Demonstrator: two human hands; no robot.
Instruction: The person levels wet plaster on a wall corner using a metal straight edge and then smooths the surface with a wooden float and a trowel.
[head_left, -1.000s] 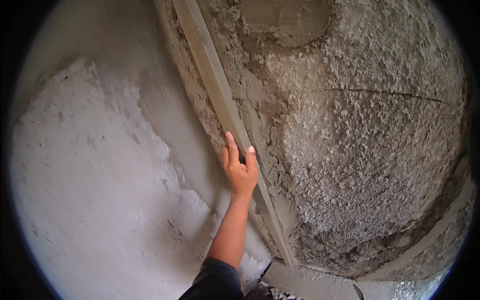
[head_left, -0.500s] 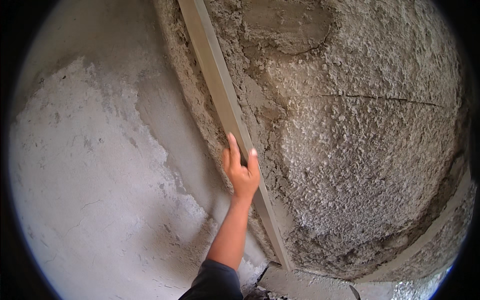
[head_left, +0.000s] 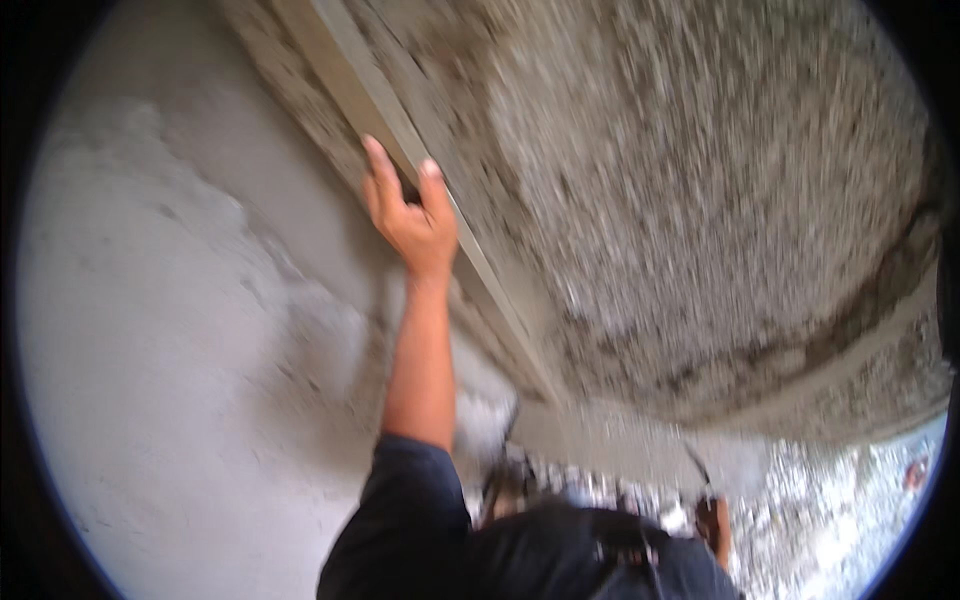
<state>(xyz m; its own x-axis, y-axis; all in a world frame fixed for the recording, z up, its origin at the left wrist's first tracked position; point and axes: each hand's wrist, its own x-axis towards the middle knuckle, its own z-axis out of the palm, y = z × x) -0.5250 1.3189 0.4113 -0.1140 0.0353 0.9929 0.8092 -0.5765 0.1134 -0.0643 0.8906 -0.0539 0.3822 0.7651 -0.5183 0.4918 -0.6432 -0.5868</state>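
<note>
A long, straight, beige straightedge (head_left: 352, 80) lies at a slant along the edge where smooth plaster meets rough plaster. My left hand (head_left: 415, 228) grips it partway along, with the thumb on its right side and the fingers on its left. At the lower right, beside my dark shirt, my right hand (head_left: 722, 530) is partly in view and small. It is closed around what looks like a trowel (head_left: 697, 462), of which only a thin, dark, curved edge shows. Motion blurs the picture.
Smooth grey plaster (head_left: 150, 350) covers the left side. Rough, lumpy mortar (head_left: 680, 200) spreads over the right, ending in a curved band (head_left: 830, 385) at the lower right. Below the straightedge's lower end is a flat ledge (head_left: 600, 440), with blurred rubble-like ground (head_left: 800, 500) beyond.
The view has tilted down, so the straightedge and my left hand appear higher and further left. My torso and right hand have come into view. My left hand keeps its grip.
</note>
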